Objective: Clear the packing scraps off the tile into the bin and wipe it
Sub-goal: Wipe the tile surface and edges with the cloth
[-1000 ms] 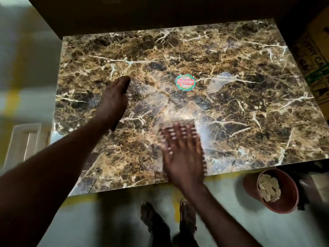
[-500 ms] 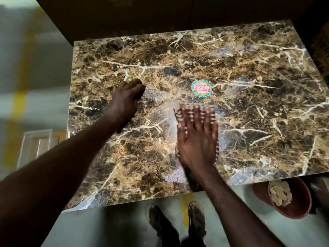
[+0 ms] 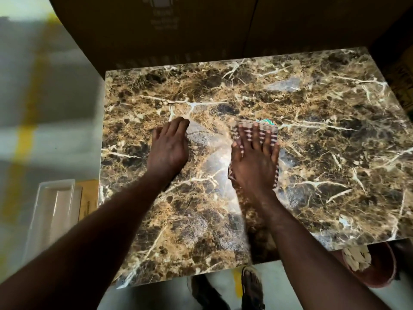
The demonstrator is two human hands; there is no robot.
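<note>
A brown marbled tile [image 3: 312, 153] is seen lying flat, filling most of the view. Dark cardboard boxes [image 3: 178, 30] are stacked just behind its far edge. A clear plastic tray [image 3: 53, 211] is seen on the floor [image 3: 55, 97] to the left, beside the tile's left edge, with a yellow floor stripe [image 3: 24, 139] further left, blurred. A reddish bin [image 3: 377, 269] is placed at the near right corner, partly tucked under the tile's edge, with pale packing scraps [image 3: 357, 258] inside it. Two sandalled feet [image 3: 252, 289] are seen below the near edge.

The left hand [image 3: 167, 151] is rested palm down on the tile left of centre, fingers held together and relaxed, nothing gripped. The right hand [image 3: 254, 162] is pressed flat on a striped cloth [image 3: 257, 128] near the tile's centre, fingers [image 3: 256, 135] spread straight over it, not curled round it. Both forearms are stretched forward from the bottom of the frame. The two hands are set near each other but apart.

A round sticker [image 3: 267, 121] is mostly covered by the cloth's far edge; only a green and red sliver is shown, no text can be read. Most of the cloth is hidden under the right hand. The bin is cut off by the tile and the right arm. Print on the boxes is too dark and blurred to be read. Smudged marks are seen on the tile's near half
</note>
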